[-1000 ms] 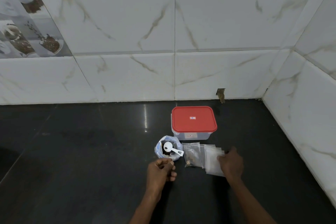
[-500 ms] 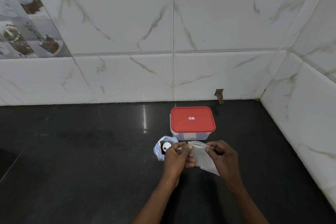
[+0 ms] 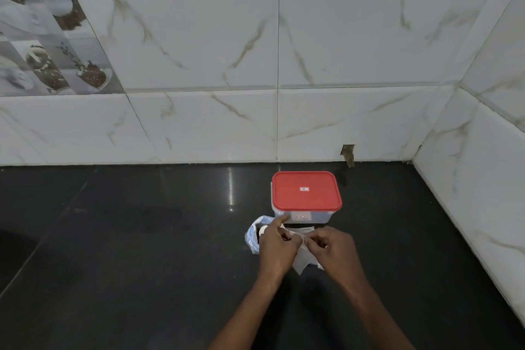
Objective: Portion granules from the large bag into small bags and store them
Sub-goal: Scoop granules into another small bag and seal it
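Note:
Both hands hold one small clear bag [image 3: 303, 261] above the black counter, just in front of the box. My left hand [image 3: 277, 247] pinches its top edge on the left, index finger stretched toward the box. My right hand [image 3: 335, 250] pinches the same edge on the right. The bag hangs down between them, empty as far as I can see. The large bluish bag [image 3: 252, 237] of granules sits left of my left hand, with a white scoop partly showing in it. The other small bags are hidden behind my hands.
A clear plastic box with a red lid [image 3: 306, 191] stands shut just behind my hands. The black counter [image 3: 142, 250] runs to white marble tile walls at the back and right. A dark sink edge [image 3: 11, 253] shows at the far left.
My right hand lifted a small bag off the pile and my left hand joined it. Both hands now pinch its top edge, a little closer together than half a second ago.

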Tool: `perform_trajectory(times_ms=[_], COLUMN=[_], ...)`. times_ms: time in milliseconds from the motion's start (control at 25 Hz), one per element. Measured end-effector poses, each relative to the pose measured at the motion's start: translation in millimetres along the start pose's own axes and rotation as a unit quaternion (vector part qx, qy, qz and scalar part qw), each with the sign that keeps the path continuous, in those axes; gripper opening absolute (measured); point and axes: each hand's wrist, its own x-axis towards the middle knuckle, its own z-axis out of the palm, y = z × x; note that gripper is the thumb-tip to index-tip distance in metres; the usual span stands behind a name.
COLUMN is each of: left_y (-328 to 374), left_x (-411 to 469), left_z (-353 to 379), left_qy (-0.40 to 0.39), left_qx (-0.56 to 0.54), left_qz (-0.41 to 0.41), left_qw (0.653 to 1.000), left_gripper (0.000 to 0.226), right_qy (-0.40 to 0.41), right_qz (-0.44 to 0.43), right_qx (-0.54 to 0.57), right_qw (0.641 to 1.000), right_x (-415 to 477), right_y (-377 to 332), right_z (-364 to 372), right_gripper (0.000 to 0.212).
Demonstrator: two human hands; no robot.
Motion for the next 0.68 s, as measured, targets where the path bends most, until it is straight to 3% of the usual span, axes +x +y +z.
perform_trajectory(times_ms=[200, 320, 400, 560, 680], left_y=[6.3, 12.4, 5.3, -23.9, -29.0], left_x=[5.1, 10.1, 11.0, 1.1, -2.1], left_z=[-10.2, -20.3, -29.4, -30.8, -19.9], left_qy=[-0.119, -0.164, -0.139, -0.098, 0.01], left_qx=[0.128, 0.145, 0.134, 0.101, 0.065], left_qz=[0.0, -0.017, 0.016, 0.09, 0.095], left_qw=[0.985, 0.976, 0.981, 0.986, 0.993], left_gripper=[0.061, 0.056, 0.052, 0.094, 0.07], right_qy=[-0.007, 0.022, 0.027, 0.008, -0.038], right_qz=[0.002, 0.038, 0.003, -0.012, -0.014], right_qx=[-0.164, -0.134, -0.132, -0.041, 0.004], right_qw=[0.986, 0.99, 0.991, 0.999, 0.999], right_x=[10.4, 15.7, 20.3, 31.1, 37.0], right_y=[-7.2, -16.3, -17.4, -25.4, -39.4], right_z=[1.5, 6.8, 5.4, 4.9, 16.8], right_gripper=[0.01, 0.014, 0.014, 0.014, 0.026])
